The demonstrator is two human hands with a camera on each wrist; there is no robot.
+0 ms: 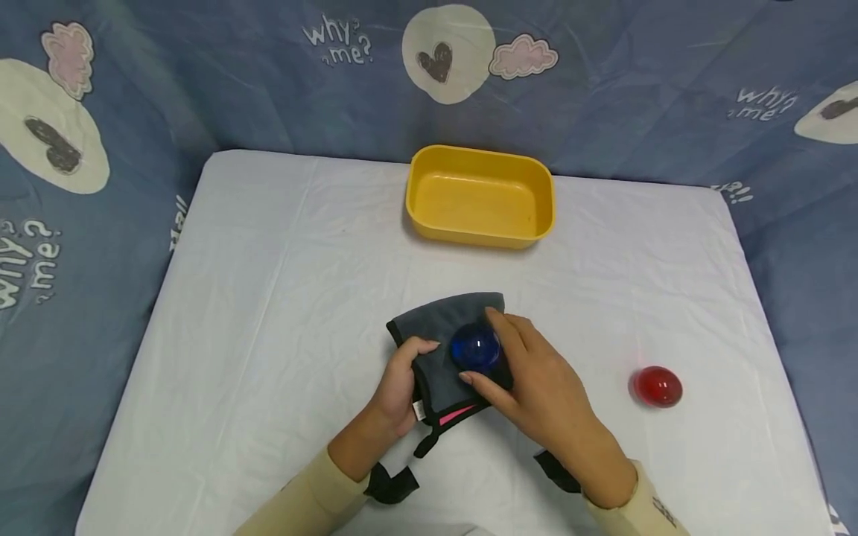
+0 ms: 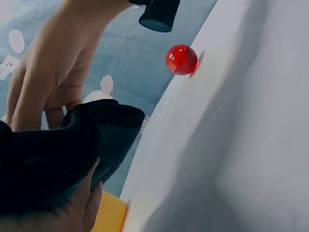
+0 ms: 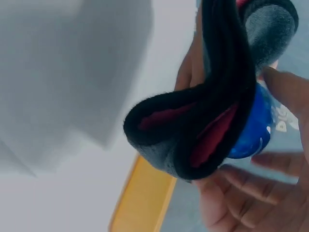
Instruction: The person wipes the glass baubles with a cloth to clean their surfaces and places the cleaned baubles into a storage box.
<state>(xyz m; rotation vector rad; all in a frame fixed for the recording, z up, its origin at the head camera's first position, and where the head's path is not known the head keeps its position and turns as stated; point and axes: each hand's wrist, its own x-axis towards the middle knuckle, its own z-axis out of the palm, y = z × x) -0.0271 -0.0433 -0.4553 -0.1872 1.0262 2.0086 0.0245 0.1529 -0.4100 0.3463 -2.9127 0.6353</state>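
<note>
A folded grey cloth (image 1: 429,320) with black edging and a pink inner side is gripped by my left hand (image 1: 397,383), thumb on top and the other fingers hidden beneath. On the cloth sits a shiny blue ball (image 1: 475,346), which bulges out beside the folds (image 3: 253,128) in the right wrist view. My right hand (image 1: 546,380) holds the ball between its thumb and curled fingers, with the fingertips near the cloth's right edge. In the left wrist view the dark cloth (image 2: 63,159) hides the blue ball.
A glossy red ball (image 1: 658,386) lies on the white-covered table (image 1: 302,298), to the right of my right hand. Near the table's back edge stands a yellow plastic tub (image 1: 479,201) with nothing in it. Blue printed fabric (image 1: 268,82) hangs around the table.
</note>
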